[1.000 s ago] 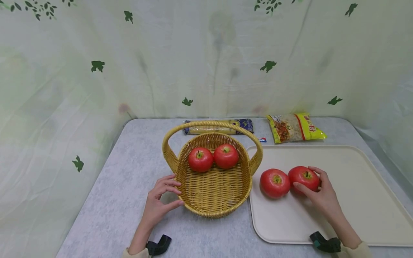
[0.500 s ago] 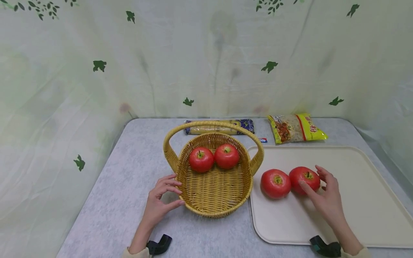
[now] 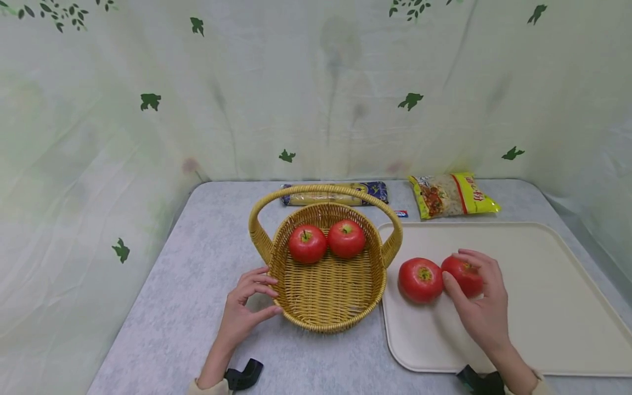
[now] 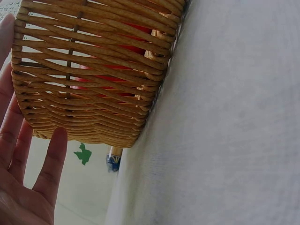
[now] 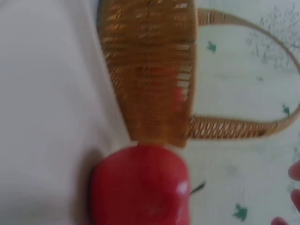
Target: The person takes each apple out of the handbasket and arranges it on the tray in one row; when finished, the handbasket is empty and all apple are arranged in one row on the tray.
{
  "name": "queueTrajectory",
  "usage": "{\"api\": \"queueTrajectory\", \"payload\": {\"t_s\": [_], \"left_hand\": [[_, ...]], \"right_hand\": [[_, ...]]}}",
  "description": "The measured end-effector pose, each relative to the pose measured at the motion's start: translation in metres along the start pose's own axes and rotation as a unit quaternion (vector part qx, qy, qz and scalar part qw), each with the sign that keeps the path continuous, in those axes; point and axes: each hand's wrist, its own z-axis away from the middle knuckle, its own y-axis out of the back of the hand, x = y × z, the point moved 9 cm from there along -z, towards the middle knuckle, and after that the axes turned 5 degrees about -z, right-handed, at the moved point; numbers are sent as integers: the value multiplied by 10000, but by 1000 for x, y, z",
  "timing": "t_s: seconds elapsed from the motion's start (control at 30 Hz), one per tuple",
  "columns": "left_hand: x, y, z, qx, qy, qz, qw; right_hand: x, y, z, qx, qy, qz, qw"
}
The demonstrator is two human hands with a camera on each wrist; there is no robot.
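Observation:
A round wicker basket (image 3: 326, 296) with a tall arched handle holds two red apples, the left apple (image 3: 307, 244) and the right apple (image 3: 346, 239). My left hand (image 3: 244, 312) is at the basket's left rim with fingers extended; in the left wrist view its fingers (image 4: 52, 164) lie along the woven side. On the tray, two more red apples sit side by side: one apple (image 3: 421, 280) on the left, another apple (image 3: 461, 274) partly hidden behind my right hand (image 3: 481, 302). That hand hovers over the right one, fingers spread; the right wrist view shows its fingertips (image 5: 295, 171) apart from an apple (image 5: 140, 187).
The beige tray (image 3: 553, 307) covers the table's right side, beside the basket. Along the back lie a long blue-and-yellow packet (image 3: 375, 191), a yellow food bag (image 3: 451, 196) and a small red-and-blue wrapper (image 3: 401, 214). A printed curtain (image 3: 316, 109) hangs behind the table.
My right hand has come off the right tray apple and shifted leftward above it, toward the other tray apple. My left hand and the basket have stayed in place.

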Motion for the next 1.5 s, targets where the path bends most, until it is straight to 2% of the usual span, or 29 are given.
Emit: {"api": "queueTrajectory", "payload": {"t_s": [0.13, 0.3, 0.5, 0.6, 0.73, 0.93, 1.1, 1.2, 1.33, 1.5], "left_hand": [[0, -1, 0, -13, -22, 7, 10000], [1, 0, 1, -12, -70, 39, 10000], [1, 0, 1, 10, -133, 64, 9999], [0, 0, 1, -7, -46, 42, 10000], [1, -1, 0, -3, 9, -4, 10000], [2, 0, 0, 18, 26, -8, 10000], [1, 1, 0, 12, 23, 9, 10000], [1, 1, 0, 8, 69, 14, 10000], [1, 1, 0, 6, 109, 10, 9999], [2, 1, 0, -11, 12, 15, 10000]], "right_hand": [[-23, -13, -2, -122, 424, -343, 9984], [-54, -33, -4, -282, 752, -867, 9930], [-108, -61, -10, -685, 1448, -1474, 9760], [-112, -77, -11, -922, 1646, -1688, 9674], [-104, -104, -13, -1402, 1543, -1700, 9632], [-109, -141, -26, -2282, 1267, -1355, 9558], [-112, -169, -39, -2832, 1081, -572, 9513], [-110, -186, -45, -3205, 855, -84, 9434], [-106, -206, -51, -3646, 638, 478, 9278], [-96, -229, -58, -3937, 497, 862, 9138]]}}
